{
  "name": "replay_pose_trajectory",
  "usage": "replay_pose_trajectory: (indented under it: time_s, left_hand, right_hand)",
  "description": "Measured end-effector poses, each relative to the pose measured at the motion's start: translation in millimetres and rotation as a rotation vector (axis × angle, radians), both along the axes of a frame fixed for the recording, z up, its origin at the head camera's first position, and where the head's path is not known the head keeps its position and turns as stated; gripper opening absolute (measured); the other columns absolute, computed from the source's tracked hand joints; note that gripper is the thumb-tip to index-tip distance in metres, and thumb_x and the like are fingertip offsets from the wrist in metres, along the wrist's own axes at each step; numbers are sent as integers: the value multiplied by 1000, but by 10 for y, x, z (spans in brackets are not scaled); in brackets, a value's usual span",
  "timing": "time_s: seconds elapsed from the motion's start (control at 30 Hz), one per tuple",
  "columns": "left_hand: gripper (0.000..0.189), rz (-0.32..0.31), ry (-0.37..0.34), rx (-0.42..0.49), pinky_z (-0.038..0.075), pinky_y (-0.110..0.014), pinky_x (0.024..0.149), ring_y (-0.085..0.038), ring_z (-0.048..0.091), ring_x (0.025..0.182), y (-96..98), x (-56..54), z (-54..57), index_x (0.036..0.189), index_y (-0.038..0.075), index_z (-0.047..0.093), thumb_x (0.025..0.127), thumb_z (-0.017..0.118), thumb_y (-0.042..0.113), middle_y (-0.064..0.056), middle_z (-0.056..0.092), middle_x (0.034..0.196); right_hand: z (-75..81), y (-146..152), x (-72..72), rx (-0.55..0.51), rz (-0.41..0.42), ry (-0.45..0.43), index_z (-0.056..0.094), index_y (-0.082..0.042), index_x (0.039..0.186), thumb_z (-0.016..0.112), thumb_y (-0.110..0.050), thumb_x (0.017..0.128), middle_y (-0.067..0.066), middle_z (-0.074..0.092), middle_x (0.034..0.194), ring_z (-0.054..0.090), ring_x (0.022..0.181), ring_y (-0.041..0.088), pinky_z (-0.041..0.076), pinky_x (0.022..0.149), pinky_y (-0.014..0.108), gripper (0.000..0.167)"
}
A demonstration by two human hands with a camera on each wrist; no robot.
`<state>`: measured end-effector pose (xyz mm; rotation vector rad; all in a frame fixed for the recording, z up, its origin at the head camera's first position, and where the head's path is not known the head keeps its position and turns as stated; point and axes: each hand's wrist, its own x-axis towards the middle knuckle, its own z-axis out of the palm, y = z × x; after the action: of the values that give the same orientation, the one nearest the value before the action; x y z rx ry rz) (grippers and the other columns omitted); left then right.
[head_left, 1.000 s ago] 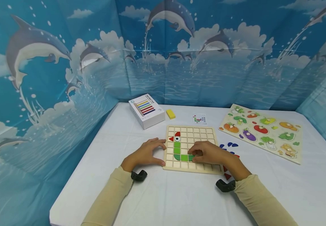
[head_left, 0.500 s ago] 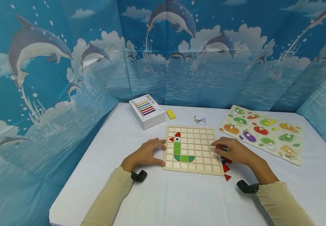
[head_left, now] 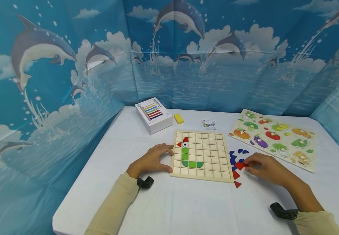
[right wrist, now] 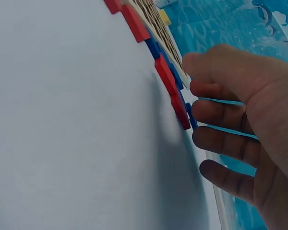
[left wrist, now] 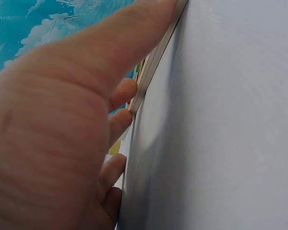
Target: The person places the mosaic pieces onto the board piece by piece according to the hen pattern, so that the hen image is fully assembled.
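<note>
A square wooden grid board (head_left: pixel 210 153) lies on the white table. Set in its left part are green pieces (head_left: pixel 192 164) in an L, a round eye piece (head_left: pixel 185 144) and two red pieces above and beside it. My left hand (head_left: pixel 152 160) touches the board's left edge with thumb and fingertips spread apart. To the right of the board, my right hand (head_left: pixel 264 169) is over loose red pieces (head_left: pixel 239 165), fingers loosely bent. In the right wrist view a gap shows between thumb and fingers, close to the red pieces (right wrist: pixel 175 91), with nothing held.
Blue half-round pieces (head_left: pixel 232 161) lie scattered along the board's right edge. Behind the board are a small pattern card (head_left: pixel 208 124), a yellow block (head_left: pixel 178 118) and a white box (head_left: pixel 154 115). A vegetable puzzle board (head_left: pixel 292 143) lies back right.
My right hand has moved away from the green half-round piece on the board, rightward to the loose red pieces. My left hand has stayed at the board's left edge.
</note>
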<state>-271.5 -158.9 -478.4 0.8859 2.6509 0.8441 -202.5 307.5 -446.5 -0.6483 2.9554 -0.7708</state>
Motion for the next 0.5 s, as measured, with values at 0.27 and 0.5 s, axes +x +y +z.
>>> replay_pose_trajectory:
  time_s: [0.27,0.5]
  left_hand:
    - [62,2,-5,-4,18,-51,119,-22,19,151,2,13,17,126,29,61,75,86,54,11,38,159]
    - [62,2,-11,3,18,-52,119,-23,19,151,0,22,30,125,28,61,75,86,54,10,38,159]
  right_hand:
    - [4,-174,212,15,79,-74,63,-26,84,84,-42,82,-15,53,76,52,73,6,47,63,22,27]
    - [13,-360,276,166,33,-85,58,-26,79,85,-57,73,-13,48,69,46,66,6,40,57,25,41]
